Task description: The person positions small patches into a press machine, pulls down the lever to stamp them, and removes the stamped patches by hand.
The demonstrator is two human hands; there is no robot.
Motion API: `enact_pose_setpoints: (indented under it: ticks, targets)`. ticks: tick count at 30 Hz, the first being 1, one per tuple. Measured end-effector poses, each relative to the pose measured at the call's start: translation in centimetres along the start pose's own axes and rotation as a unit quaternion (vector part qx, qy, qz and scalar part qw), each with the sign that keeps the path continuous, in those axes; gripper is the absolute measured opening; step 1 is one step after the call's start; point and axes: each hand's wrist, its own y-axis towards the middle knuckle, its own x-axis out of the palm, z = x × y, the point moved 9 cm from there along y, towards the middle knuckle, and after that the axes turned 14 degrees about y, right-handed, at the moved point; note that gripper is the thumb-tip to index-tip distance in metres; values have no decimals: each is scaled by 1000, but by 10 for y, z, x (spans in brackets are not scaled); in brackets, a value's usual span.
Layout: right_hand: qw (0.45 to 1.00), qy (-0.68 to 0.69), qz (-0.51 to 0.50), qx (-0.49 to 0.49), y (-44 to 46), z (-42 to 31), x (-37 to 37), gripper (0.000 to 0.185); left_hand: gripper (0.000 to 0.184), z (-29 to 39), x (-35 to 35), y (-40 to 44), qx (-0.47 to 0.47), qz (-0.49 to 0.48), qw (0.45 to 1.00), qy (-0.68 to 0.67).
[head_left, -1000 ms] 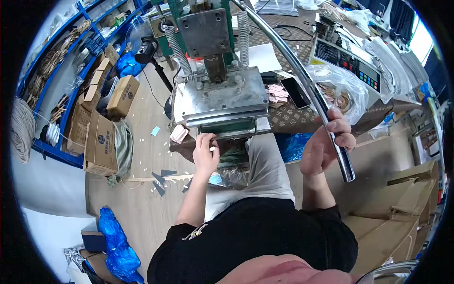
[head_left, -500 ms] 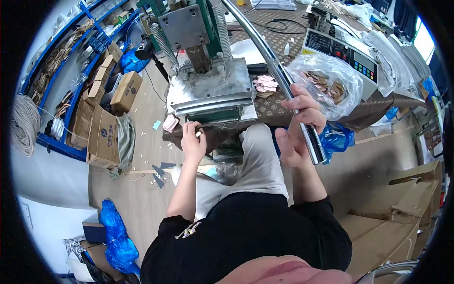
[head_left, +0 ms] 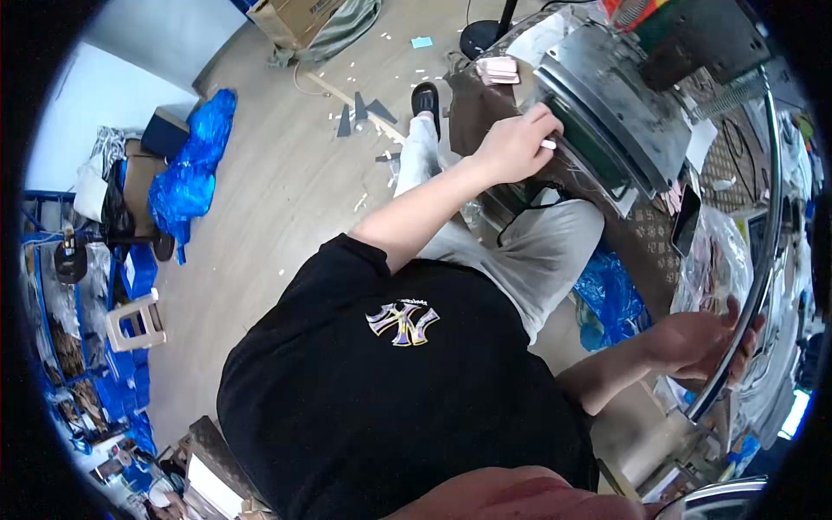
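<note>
At the front edge of the metal press [head_left: 607,104], my left hand [head_left: 516,147] is closed, its fingers curled in. A small white piece [head_left: 549,145] shows between its fingers; what it is I cannot make out. My right hand [head_left: 702,340] is at the lower end of the press's long curved steel lever [head_left: 770,234], fingers round the bar and partly hidden by it. A stack of pale pink pieces [head_left: 497,71] lies at the table's edge, left of the press. Right of the press is a clear plastic bag [head_left: 715,260], its contents hard to see.
Blue plastic [head_left: 611,290] is bunched beneath the table. On the floor are grey wedge-shaped pieces [head_left: 360,108], small white scraps and a cardboard box [head_left: 295,19]. A blue plastic bundle [head_left: 195,169] and a beige stool [head_left: 136,322] stand at the left.
The view has swung and tilted, so the press now appears at upper right and more floor shows on the left. Both hands keep their places at the press edge and on the lever.
</note>
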Motion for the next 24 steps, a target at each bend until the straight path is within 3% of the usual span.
enact_pose_setpoints:
  ticks: [6, 19, 24]
  targets:
    - [991, -107, 7, -82, 7, -7, 2, 27, 27, -3, 2, 1, 13, 8, 999, -28]
    - [997, -37, 36, -54, 11, -7, 13, 29, 29, -5, 0, 1, 25, 21, 999, -40]
    - [997, -47, 1, -61, 15, -7, 13, 28, 30, -4, -1, 0, 40, 22, 998, -39]
